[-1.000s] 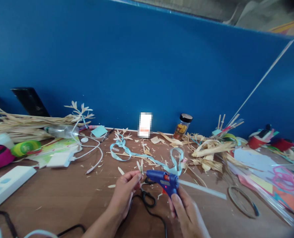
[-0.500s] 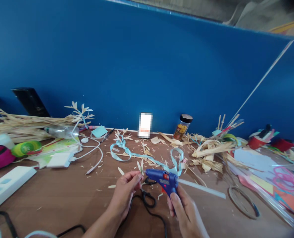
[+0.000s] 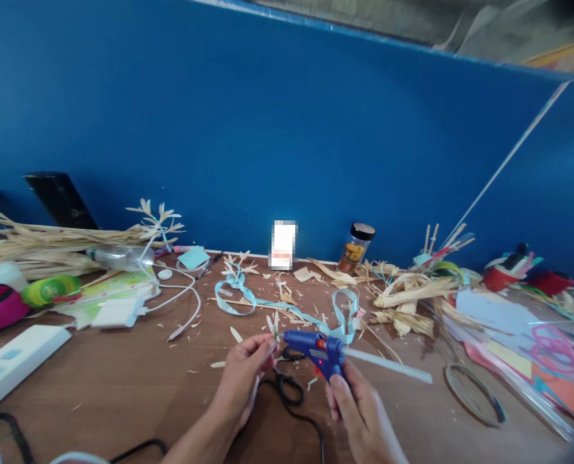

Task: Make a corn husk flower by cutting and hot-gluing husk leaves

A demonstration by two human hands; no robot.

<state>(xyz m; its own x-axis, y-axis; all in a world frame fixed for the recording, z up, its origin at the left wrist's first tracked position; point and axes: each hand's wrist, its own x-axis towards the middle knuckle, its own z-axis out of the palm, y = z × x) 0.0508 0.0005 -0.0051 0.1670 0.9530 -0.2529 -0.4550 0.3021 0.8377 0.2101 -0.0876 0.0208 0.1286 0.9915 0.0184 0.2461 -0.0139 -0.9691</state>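
Observation:
Between thumb and fingers, my left hand (image 3: 248,370) pinches a small flower of pale dried husk petals (image 3: 273,324). My right hand (image 3: 362,409) is wrapped round the handle of a blue hot glue gun (image 3: 313,347), whose red light is lit. The nozzle points left and sits right by the flower's base; whether they touch I cannot tell. A translucent glue stick (image 3: 388,365) juts from the gun's back. Black-handled scissors (image 3: 291,389) lie on the table beneath the gun, partly hidden by it and my left hand.
Light blue ribbon (image 3: 287,307) and husk scraps lie across the brown table (image 3: 171,386). A black-lidded jar (image 3: 357,248) stands against the blue partition (image 3: 287,129). Dried husks (image 3: 413,290) are piled at right. A white power strip (image 3: 20,364) and cables are at left.
My hands, the flower and the glue gun stay almost in place. The glue stick's rear end now reaches less far to the right.

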